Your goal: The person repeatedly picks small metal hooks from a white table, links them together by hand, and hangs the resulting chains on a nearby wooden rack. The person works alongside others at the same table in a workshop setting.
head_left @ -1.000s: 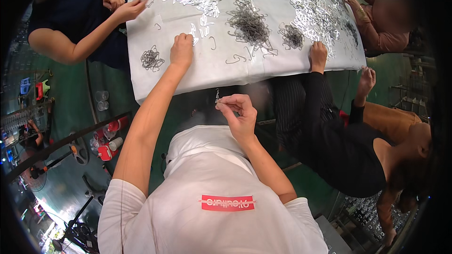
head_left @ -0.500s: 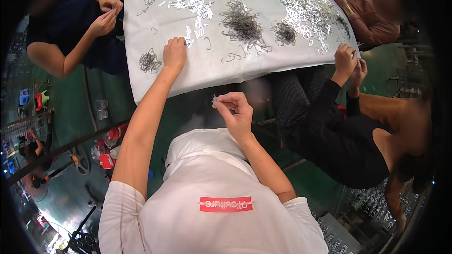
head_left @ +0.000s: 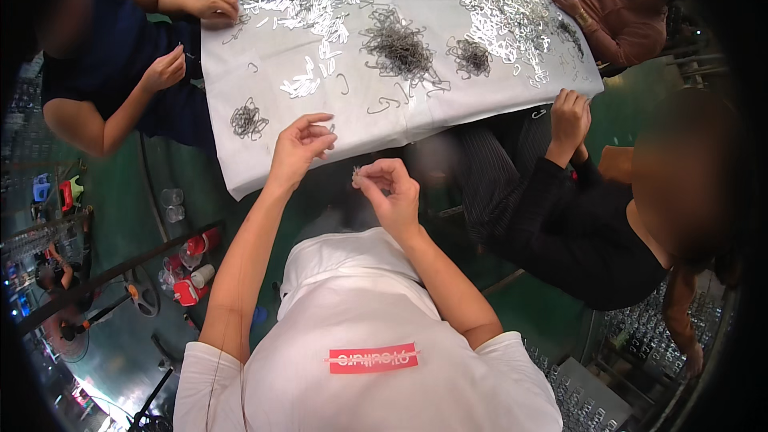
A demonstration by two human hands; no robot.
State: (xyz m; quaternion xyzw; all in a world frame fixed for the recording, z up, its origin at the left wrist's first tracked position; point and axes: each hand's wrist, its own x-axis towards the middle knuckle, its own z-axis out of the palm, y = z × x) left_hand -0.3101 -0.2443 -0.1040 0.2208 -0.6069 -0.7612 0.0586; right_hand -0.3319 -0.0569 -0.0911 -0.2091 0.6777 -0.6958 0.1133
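The left hand [head_left: 302, 150], above the near edge of the white-covered table [head_left: 234, 162], had thumb and forefinger closed about a small grey piece [head_left: 331, 128]. The right hand [head_left: 390, 194], short of that edge, pinched a small shiny metal piece [head_left: 357, 175], form unclear. Flat silver metal strips [head_left: 301, 84] and a tangle of dark grey wire hooks [head_left: 248, 120] lay near the left hand.

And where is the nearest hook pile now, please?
In the head view, the hook pile lies left of the left hand, near the table's left edge.
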